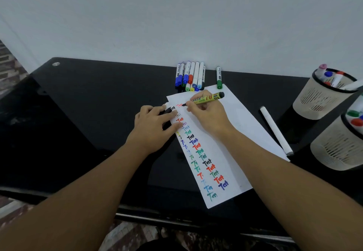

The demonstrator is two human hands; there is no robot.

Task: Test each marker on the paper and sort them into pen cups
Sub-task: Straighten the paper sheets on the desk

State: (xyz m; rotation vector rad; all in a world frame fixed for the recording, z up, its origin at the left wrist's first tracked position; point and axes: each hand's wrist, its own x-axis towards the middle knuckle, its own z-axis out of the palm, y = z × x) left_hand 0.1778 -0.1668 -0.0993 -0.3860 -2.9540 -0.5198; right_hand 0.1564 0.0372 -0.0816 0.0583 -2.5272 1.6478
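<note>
Nearest me, my left hand [155, 126] presses flat on the white paper sheet [225, 146] while my right hand [206, 117] pinches the yellow-green black-tipped marker [208, 98], tip at the top rows; any slip could smear fresh ink.

Right hand [206, 115] pinches green-yellow marker [208, 98], tip on paper [231, 132] near its far end. Left hand [155, 124] flat, fingers pressing paper's left edge, a black cap [167, 111] under them. Marker bundle [190, 76] at worktop [88, 103] far edge. Two pen cups [322, 95] at right edge, markers inside.
</note>
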